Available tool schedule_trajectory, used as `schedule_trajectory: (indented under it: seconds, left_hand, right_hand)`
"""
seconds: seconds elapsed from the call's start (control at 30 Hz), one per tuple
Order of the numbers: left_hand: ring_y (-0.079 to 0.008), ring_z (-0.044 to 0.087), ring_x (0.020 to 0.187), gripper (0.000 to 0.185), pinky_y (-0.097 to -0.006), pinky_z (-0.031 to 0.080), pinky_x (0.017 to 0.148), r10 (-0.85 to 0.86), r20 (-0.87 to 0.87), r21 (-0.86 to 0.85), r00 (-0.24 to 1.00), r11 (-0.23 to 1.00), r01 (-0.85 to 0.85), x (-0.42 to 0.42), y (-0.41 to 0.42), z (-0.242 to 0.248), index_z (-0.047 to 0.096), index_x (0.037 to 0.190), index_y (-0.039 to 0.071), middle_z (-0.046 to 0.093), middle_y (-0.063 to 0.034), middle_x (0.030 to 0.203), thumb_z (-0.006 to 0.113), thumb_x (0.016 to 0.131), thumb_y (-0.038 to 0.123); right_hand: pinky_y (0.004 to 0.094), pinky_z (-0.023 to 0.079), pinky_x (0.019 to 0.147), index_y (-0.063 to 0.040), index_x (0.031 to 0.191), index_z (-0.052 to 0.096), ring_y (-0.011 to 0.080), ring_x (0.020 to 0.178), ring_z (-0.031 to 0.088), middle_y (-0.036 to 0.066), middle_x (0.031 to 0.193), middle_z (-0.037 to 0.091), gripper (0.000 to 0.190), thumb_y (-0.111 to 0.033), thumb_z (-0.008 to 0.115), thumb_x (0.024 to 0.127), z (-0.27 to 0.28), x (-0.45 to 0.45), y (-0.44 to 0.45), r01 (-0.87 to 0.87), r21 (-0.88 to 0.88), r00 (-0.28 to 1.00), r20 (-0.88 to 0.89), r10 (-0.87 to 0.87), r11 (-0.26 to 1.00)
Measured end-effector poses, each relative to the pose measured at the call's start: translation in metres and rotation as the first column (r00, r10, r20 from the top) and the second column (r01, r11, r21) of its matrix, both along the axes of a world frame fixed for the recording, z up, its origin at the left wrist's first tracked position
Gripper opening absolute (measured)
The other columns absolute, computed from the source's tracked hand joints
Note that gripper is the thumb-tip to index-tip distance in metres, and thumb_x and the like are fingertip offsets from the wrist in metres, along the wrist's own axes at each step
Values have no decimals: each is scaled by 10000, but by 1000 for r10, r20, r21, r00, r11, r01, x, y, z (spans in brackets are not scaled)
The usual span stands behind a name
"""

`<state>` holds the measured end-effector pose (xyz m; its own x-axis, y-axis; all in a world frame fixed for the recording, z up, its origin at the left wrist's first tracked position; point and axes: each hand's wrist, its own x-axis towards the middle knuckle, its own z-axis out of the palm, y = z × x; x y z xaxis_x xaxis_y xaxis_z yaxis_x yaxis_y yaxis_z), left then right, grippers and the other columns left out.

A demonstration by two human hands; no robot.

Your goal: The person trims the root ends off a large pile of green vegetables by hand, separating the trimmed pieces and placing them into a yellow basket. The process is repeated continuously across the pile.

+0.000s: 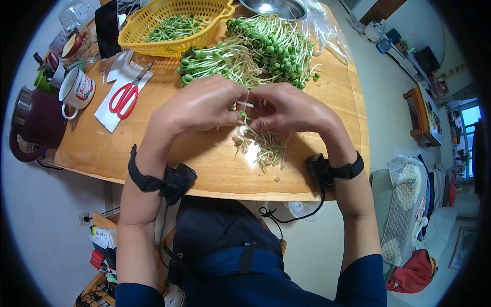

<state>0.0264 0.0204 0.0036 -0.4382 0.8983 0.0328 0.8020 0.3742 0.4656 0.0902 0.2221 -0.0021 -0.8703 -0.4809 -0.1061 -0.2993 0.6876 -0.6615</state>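
Observation:
Close together over the wooden table, my left hand and my right hand pinch a green-leaved sprout with a pale stem between their fingertips. Just beneath my fingers lies a small heap of pale roots and thin sprouts. Beyond my hands spreads a large pile of green sprouts with white stems and tangled roots. A yellow plastic basket at the back holds loose sprouts. Which hand grips which part of the sprout is partly hidden by the fingers.
Red-handled scissors lie on white paper at the left, near an enamel mug and a dark red kettle. A black phone leans by the basket. At the back are a metal bowl and a plastic bag.

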Motion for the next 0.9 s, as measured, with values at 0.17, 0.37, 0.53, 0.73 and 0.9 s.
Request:
schedule_trajectory:
  seconds: [0.17,0.37,0.53,0.73,0.9]
  left_hand:
    - [-57,503,536,146,-258,398,490,93,141,210,986,970,-122,-11,-16,12,595,926,30,512,-7,576,666,806,72]
    - [-24,401,552,122,-211,330,491,89,135,333,987,934,-130,-13,-14,11,589,920,35,435,40,588,656,822,62]
    - [-24,385,555,125,-215,318,492,141,138,353,980,918,-181,-13,-15,11,588,919,33,411,46,586,658,823,72]
    - [-11,388,554,131,-200,312,490,107,150,414,983,896,-160,-11,-11,13,590,928,40,429,66,603,664,833,89]
    - [-11,432,552,178,-174,292,440,-139,660,560,738,747,-360,-19,-22,20,598,975,35,486,52,644,679,838,115]
  right_hand:
    - [190,398,508,-41,1144,659,9,591,477,13,956,698,254,-200,584,961,8,-5,0,298,-349,951,33,-306,888]
    - [186,385,494,-23,1099,664,19,568,480,12,787,662,256,-208,624,926,8,-4,3,259,-461,939,324,-111,849]
    - [175,373,503,-20,1069,667,19,583,485,3,759,650,210,-140,602,910,2,-5,4,298,-475,938,306,-162,828]
    - [227,425,542,-33,1001,685,37,601,506,7,743,645,177,-101,613,853,4,-7,7,230,-441,967,202,-154,868]
    - [300,470,657,-72,957,689,130,760,577,7,859,607,137,-151,679,845,-5,-4,-1,128,-113,972,-181,-148,985]
